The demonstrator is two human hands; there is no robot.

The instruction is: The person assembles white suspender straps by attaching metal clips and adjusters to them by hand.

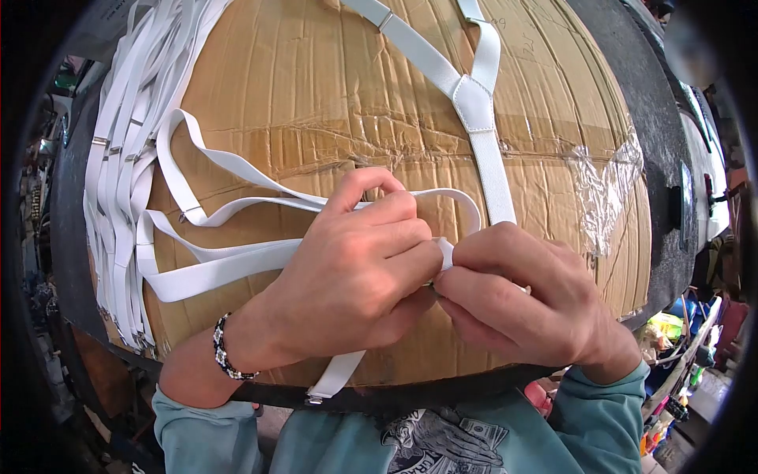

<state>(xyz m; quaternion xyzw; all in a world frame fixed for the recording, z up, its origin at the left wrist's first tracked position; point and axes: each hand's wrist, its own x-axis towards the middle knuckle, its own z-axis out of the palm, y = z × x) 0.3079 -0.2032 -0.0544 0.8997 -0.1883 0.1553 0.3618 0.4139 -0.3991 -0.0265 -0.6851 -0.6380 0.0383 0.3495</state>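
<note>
One white elastic strap (446,254) at frame centre, its short visible bit pinched between left hand (355,265) and right hand (529,300); each grip closed on it, fingertips nearly meeting, likely to steady a small join. Exact contact hidden by knuckles. Slack loops (205,265) run out left of the left hand, laid loose, presumably so nothing tugs at the pinch. Metal clip (315,398) on a strap end near the lower edge, below the left wrist. Upper right of centre: stitched Y-shaped patch (474,103), its arms spread upward, tail running down to the right hand, flat, untwisted. Far left: pile of straps (126,166) laid lengthwise, probably to prevent tangling. Beneath all, taped cardboard (292,79), apparently a clean work surface over the dark counter (667,158).
</note>
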